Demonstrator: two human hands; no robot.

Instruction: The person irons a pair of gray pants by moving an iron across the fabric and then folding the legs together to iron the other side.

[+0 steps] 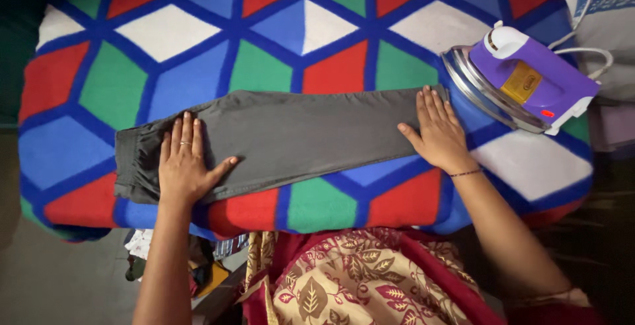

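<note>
A folded pair of grey trousers (297,136) lies lengthwise across a blanket (278,27) patterned in red, blue, green and white. My left hand (185,163) rests flat on the waistband end at the left, fingers spread, a ring on one finger. My right hand (435,130) presses flat on the leg end at the right, a thin bracelet at the wrist. Neither hand grips anything.
A purple and white electric iron (522,80) stands tilted on its heel just right of my right hand, its white cord (582,50) trailing to the upper right. More folded cloth (608,7) lies at the top right. Clothes (198,265) sit on the floor below the blanket's edge.
</note>
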